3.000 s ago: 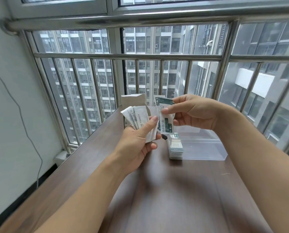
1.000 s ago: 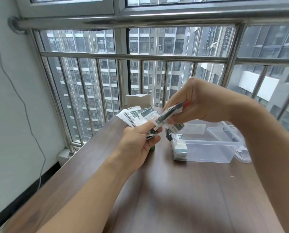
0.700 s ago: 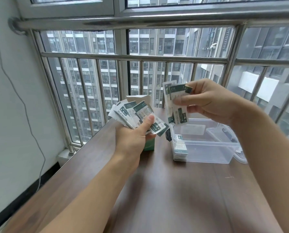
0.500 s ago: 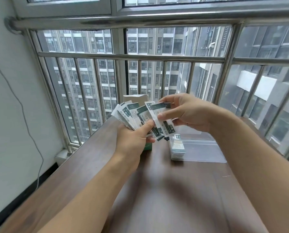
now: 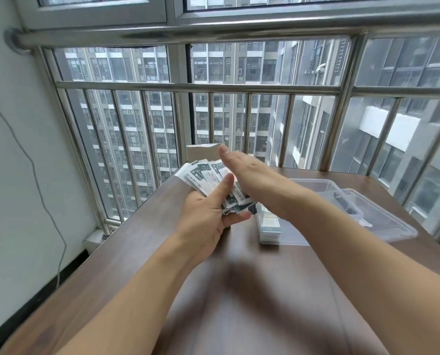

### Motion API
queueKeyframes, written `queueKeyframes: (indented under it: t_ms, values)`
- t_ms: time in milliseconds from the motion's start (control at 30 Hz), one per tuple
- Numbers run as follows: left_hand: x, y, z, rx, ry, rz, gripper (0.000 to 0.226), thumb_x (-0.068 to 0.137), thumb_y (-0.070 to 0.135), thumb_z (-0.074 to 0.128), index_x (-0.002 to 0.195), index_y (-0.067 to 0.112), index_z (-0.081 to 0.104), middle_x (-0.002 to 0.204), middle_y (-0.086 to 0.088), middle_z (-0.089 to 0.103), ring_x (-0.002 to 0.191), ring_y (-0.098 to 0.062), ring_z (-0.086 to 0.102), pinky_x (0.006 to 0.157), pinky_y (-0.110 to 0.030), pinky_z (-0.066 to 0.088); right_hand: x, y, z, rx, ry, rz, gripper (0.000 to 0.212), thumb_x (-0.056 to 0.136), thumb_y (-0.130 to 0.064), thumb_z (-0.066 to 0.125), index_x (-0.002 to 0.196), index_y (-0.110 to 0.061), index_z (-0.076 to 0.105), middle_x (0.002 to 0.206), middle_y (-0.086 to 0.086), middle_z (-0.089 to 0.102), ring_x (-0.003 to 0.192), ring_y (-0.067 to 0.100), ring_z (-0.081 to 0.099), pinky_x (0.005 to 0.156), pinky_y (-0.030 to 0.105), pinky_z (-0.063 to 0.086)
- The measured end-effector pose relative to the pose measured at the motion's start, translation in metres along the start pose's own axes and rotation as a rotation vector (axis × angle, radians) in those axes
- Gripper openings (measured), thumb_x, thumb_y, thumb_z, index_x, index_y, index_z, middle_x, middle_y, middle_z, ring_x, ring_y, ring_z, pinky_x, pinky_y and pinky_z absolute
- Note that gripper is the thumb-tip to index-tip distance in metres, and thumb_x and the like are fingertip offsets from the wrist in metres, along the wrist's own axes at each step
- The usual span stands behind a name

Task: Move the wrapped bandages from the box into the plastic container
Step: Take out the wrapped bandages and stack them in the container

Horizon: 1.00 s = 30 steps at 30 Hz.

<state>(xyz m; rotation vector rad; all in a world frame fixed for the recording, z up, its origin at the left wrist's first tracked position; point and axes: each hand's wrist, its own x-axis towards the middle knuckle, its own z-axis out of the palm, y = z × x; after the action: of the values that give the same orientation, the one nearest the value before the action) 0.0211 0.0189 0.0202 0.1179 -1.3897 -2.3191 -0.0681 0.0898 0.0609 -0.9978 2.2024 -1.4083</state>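
My left hand [image 5: 208, 213] grips a fanned bunch of wrapped bandages [image 5: 203, 178], white with dark green print, thumb pressed on top. My right hand [image 5: 244, 172] lies flat with straight fingers over the right side of the fan; whether it touches the wrappers is unclear. Behind the hands stands the cardboard box [image 5: 203, 151] with its flap raised; its body is hidden. To the right the clear plastic container [image 5: 313, 187] sits on the table, with a few wrapped bandages [image 5: 269, 222] stacked at its left end.
The container's clear lid [image 5: 383, 221] lies to its right, near the table's right edge. The brown wooden table [image 5: 252, 290] ends at a steel window railing [image 5: 193, 85] behind. A white wall with a hanging cable [image 5: 34, 170] is on the left.
My right hand was pinching single wrapped bandages from the fan; it now holds nothing and lies flat over the bunch. The left hand has kept the fan.
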Motion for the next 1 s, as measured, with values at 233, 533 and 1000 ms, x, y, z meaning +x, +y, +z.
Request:
queueKeyframes:
  t_ms: [233,533,1000]
  values:
    - [0.002,0.0,-0.002,0.04,0.027,0.042,0.034,0.07,0.024,0.071,0.101,0.013,0.065,0.07,0.002,0.072,0.055,-0.01,0.068,0.036,-0.017,0.045,0.0,-0.002,0.004,0.066,0.174,-0.232,0.008,0.09,-0.017,0.074,0.098,-0.017,0.07,0.092,0.009,0.073,0.078,0.021,0.069,0.079,0.045,0.062]
    - [0.002,0.006,-0.002,-0.067,0.021,-0.009,0.025,0.106,0.017,0.04,0.112,0.008,0.063,0.088,-0.008,0.077,0.075,-0.018,0.075,0.05,-0.027,0.059,0.003,0.01,-0.006,0.281,0.301,-0.2,0.015,0.092,-0.009,0.071,0.106,-0.01,0.064,0.091,0.011,0.071,0.071,0.016,0.072,0.058,0.03,0.058]
    - [0.002,0.004,-0.004,-0.015,0.067,0.044,0.026,0.104,0.026,0.046,0.098,0.016,0.07,0.085,-0.006,0.077,0.071,-0.018,0.074,0.046,-0.025,0.056,-0.004,0.006,0.005,0.601,0.099,0.0,0.017,0.086,-0.017,0.077,0.093,-0.004,0.068,0.083,0.014,0.075,0.069,0.025,0.073,0.062,0.038,0.063]
